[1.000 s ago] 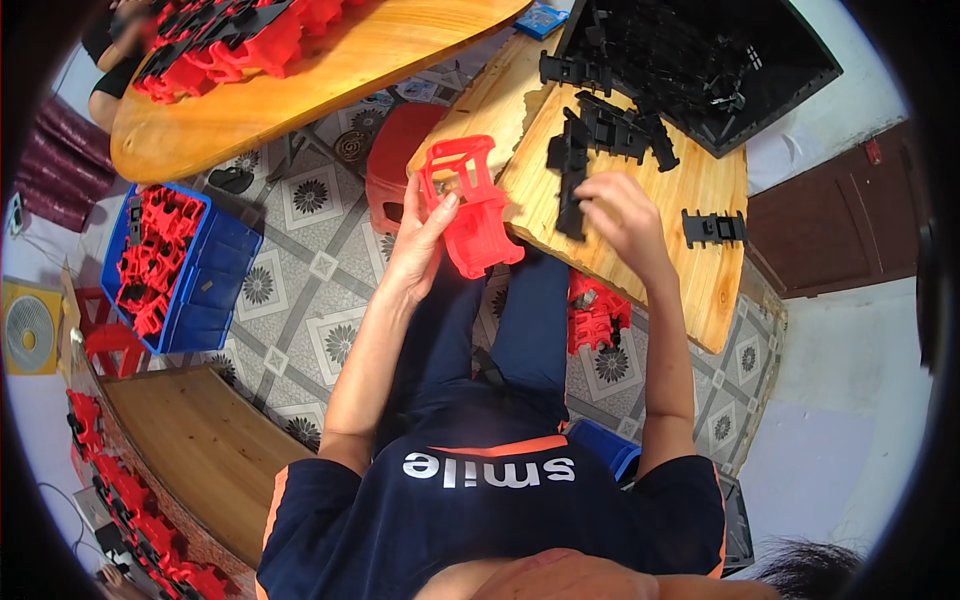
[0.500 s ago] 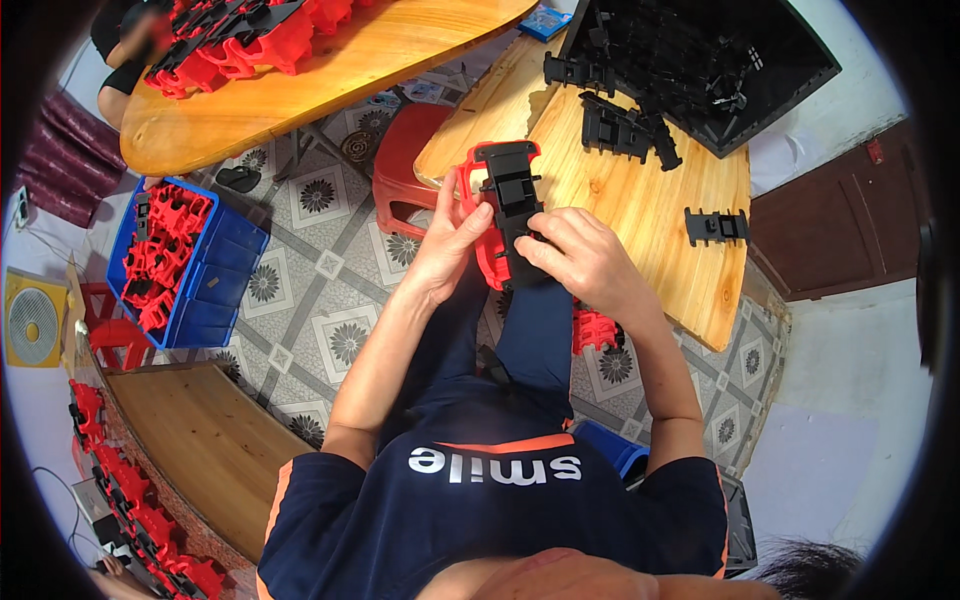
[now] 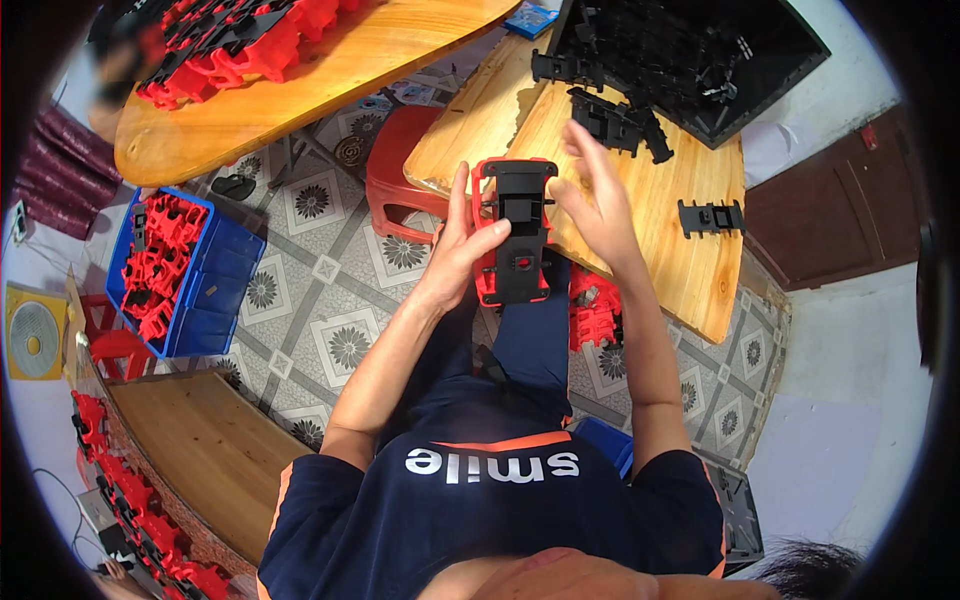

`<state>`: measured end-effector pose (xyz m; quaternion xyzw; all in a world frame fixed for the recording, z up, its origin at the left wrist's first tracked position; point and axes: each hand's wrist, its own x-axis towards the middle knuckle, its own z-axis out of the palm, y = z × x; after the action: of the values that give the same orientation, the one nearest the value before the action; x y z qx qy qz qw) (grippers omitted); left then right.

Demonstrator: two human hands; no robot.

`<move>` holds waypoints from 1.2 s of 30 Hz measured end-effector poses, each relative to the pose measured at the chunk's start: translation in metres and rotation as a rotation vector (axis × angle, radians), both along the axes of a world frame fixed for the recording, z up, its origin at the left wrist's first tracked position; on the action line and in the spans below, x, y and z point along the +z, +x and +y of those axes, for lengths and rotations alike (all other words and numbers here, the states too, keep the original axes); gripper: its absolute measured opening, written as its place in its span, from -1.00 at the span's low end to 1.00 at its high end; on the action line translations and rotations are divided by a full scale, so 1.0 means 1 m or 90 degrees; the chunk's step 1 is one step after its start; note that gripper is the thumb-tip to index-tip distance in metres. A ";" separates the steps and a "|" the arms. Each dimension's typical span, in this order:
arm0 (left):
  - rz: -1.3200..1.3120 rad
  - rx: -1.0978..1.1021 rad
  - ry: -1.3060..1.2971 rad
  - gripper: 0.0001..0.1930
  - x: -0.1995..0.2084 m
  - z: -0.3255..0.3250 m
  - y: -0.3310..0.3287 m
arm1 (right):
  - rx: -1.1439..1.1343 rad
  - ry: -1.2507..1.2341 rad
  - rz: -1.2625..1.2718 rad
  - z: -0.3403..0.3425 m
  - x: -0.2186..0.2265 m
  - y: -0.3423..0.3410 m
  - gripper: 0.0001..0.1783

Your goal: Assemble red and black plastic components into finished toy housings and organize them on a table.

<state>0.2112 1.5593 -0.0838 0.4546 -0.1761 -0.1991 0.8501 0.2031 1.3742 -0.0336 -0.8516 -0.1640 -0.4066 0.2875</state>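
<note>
Above my lap I hold a red plastic frame [image 3: 483, 272] with a long black plastic bracket [image 3: 522, 272] lying in it. My left hand [image 3: 458, 258] grips its left side, the thumb pressed on the black bracket and the fingers behind the red frame. Just off the upper right corner, my right hand [image 3: 602, 205] is open, fingers raised and apart, with its thumb close to the frame's edge. Whether that thumb touches it, I cannot tell. Farther right, a single loose black bracket [image 3: 711, 217] rests on the light wooden table [image 3: 640, 255].
A black crate [image 3: 775, 85] of black parts stands at the far right, several brackets [image 3: 610, 122] beside it. Red-and-black pieces [image 3: 255, 45] cover part of the far-left table [image 3: 200, 140]. Left are a blue bin [image 3: 215, 290] of red parts and, nearer the middle, a red stool [image 3: 395, 165].
My right hand has let go of the black bracket and lifted up and right, its fingers opening. The held piece has straightened from a tilt and come slightly nearer to me.
</note>
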 end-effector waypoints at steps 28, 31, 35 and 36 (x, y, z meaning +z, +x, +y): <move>-0.426 0.576 0.402 0.35 0.042 0.096 -0.095 | 0.695 0.340 0.441 0.101 -0.039 0.001 -0.18; -0.510 1.046 0.666 0.20 0.080 0.164 -0.146 | 0.916 0.259 0.473 0.133 0.013 -0.010 0.17; -0.523 1.610 0.206 -0.52 0.188 0.328 -0.289 | 0.893 0.215 0.443 0.115 -0.002 0.001 -0.04; -0.541 1.713 0.185 -0.40 0.190 0.385 -0.358 | 0.816 0.217 0.498 0.110 -0.010 -0.002 -0.18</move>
<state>-0.1466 1.9447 0.1062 0.3791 0.1679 0.8835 0.2180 0.2009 1.4837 -0.0439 -0.6156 -0.4468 0.1507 0.6314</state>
